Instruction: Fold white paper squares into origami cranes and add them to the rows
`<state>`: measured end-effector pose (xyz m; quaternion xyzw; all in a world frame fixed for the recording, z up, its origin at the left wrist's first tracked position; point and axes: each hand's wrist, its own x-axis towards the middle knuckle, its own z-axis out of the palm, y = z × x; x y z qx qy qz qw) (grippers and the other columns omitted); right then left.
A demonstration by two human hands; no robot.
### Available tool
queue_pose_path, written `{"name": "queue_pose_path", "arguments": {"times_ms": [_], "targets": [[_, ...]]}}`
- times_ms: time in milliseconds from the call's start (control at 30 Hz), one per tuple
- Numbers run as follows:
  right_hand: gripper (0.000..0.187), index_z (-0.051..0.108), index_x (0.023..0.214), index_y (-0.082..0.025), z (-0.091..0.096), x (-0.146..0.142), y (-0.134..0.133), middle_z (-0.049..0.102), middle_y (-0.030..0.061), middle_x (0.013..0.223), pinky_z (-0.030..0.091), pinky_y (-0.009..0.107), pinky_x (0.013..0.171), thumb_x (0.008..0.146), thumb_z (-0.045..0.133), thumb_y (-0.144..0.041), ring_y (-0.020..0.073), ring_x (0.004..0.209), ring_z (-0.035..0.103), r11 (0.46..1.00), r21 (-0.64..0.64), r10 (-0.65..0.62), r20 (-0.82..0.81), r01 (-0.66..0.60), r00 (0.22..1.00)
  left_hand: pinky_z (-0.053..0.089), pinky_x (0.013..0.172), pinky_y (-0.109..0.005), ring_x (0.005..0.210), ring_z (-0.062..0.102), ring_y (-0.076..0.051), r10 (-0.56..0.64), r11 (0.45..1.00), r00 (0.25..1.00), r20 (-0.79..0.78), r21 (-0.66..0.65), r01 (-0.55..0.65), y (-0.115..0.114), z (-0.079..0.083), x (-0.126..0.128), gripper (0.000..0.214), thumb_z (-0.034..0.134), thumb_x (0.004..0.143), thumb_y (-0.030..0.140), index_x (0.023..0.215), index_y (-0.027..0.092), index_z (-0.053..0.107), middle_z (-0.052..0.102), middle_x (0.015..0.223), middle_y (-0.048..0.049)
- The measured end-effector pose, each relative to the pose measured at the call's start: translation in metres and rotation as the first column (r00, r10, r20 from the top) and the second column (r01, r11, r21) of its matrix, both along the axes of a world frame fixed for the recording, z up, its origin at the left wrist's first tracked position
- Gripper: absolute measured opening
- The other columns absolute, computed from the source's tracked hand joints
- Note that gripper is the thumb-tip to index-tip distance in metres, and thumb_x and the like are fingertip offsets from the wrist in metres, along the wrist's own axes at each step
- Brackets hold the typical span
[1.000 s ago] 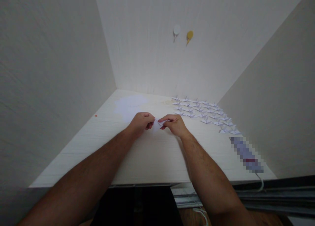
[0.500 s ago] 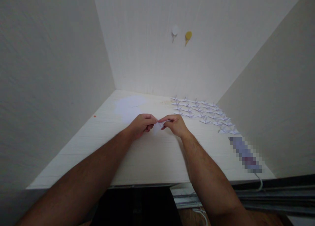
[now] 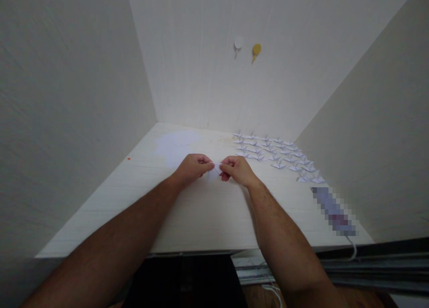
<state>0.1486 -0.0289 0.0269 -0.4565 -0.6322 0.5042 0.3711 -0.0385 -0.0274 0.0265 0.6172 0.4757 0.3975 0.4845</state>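
Observation:
My left hand (image 3: 193, 167) and my right hand (image 3: 237, 170) meet over the middle of the pale wooden table (image 3: 208, 214). Both pinch a small folded piece of white paper (image 3: 216, 169) between thumb and fingers, just above the tabletop. Most of the paper is hidden by my fingers. A little beyond my left hand lie loose white paper sheets (image 3: 176, 145), flat on the table.
Several small folded paper cranes (image 3: 275, 154) stand in rows at the back right of the table. A blurred oblong object (image 3: 333, 209) with a cable lies near the right front edge. Two hooks, white (image 3: 238, 44) and yellow (image 3: 256, 49), hang on the back wall. Walls close in both sides.
My two hands have come closer together on the paper; my right fingers have curled in, so less of the paper shows than a second ago.

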Motion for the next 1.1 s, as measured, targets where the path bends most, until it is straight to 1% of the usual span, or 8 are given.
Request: {"name": "queue_pose_path", "arguments": {"times_ms": [300,433,633,700,833,967,1033,1100], "targets": [[0.024,0.06,0.071,-0.013,0.0,0.001,0.0,0.066,0.0016,0.055,0.047,0.019,0.043,0.069,0.069,-0.035,0.0109,0.043,0.061,0.997,-0.06,0.039,-0.057,-0.043,0.998,0.026,0.041,-0.02,0.04,0.037,-0.007,0.002,0.998,0.994,-0.106,0.058,0.004,-0.002,0.006,-0.001,0.02,0.067,0.068,0.034,0.066,0.015,0.063,0.048,0.044,0.0051],[0.025,0.06,0.07,-0.013,0.002,0.0,-0.001,0.067,0.0022,0.053,0.046,0.019,0.042,0.067,0.071,-0.035,0.0118,0.043,0.061,0.994,-0.104,0.037,-0.078,-0.045,0.996,0.026,0.042,-0.02,0.041,0.038,-0.007,0.006,0.998,0.993,-0.116,0.067,0.002,-0.002,0.006,-0.001,0.02,0.067,0.067,0.034,0.065,0.015,0.063,0.05,0.046,0.0045],[0.021,0.06,0.067,-0.013,0.002,0.0,-0.001,0.067,0.0024,0.053,0.049,0.022,0.044,0.066,0.071,-0.031,0.0136,0.045,0.063,0.984,-0.174,0.029,-0.097,-0.046,0.995,0.027,0.043,-0.02,0.043,0.038,-0.007,0.012,0.996,0.993,-0.114,0.092,-0.001,-0.001,0.007,-0.002,0.017,0.067,0.065,0.031,0.063,0.015,0.063,0.05,0.046,0.005],[0.021,0.06,0.066,-0.013,0.001,0.002,0.0,0.067,0.0028,0.054,0.047,0.021,0.042,0.067,0.071,-0.031,0.0134,0.045,0.062,0.986,-0.158,0.033,-0.071,-0.044,0.997,0.027,0.044,-0.02,0.044,0.038,-0.007,0.013,0.995,0.993,-0.12,0.098,-0.001,-0.001,0.007,-0.003,0.016,0.067,0.065,0.031,0.063,0.015,0.063,0.051,0.047,0.0049],[0.028,0.061,0.063,-0.012,-0.001,0.009,0.003,0.066,0.0042,0.054,0.042,0.018,0.039,0.069,0.072,-0.037,0.0118,0.043,0.06,0.995,-0.092,0.042,0.016,-0.04,0.999,0.027,0.044,-0.02,0.044,0.038,-0.007,0.026,0.994,0.991,-0.128,0.109,-0.012,0.0,0.008,-0.004,0.015,0.067,0.066,0.029,0.063,0.015,0.063,0.052,0.048,0.0046],[0.03,0.065,0.068,-0.012,-0.003,0.013,0.004,0.069,0.006,0.062,0.046,0.02,0.047,0.072,0.07,-0.041,0.0112,0.05,0.063,0.986,-0.09,0.146,0.057,-0.14,0.988,0.03,0.045,-0.02,0.046,0.042,-0.008,0.007,0.993,0.991,-0.136,0.115,0.008,0.0,0.008,-0.005,0.015,0.067,0.066,0.029,0.062,0.015,0.064,0.055,0.051,0.0032],[0.029,0.068,0.072,-0.012,-0.003,0.012,0.003,0.07,0.0058,0.065,0.046,0.02,0.051,0.075,0.067,-0.041,0.0094,0.052,0.061,0.983,-0.047,0.184,0.101,-0.18,0.978,0.032,0.047,-0.02,0.048,0.045,-0.008,-0.021,0.992,0.99,-0.142,0.12,0.039,0.0,0.007,-0.005,0.014,0.067,0.066,0.028,0.062,0.015,0.064,0.057,0.053,0.0021],[0.028,0.069,0.071,-0.012,-0.004,0.009,0.002,0.068,0.0041,0.062,0.043,0.018,0.05,0.078,0.064,-0.039,0.0074,0.049,0.057,0.983,0.007,0.179,0.161,-0.182,0.971,0.033,0.047,-0.02,0.049,0.047,-0.009,-0.042,0.989,0.988,-0.151,0.135,0.062,0.0,0.006,-0.004,0.014,0.067,0.066,0.028,0.062,0.015,0.064,0.058,0.054,0.0015]]}}
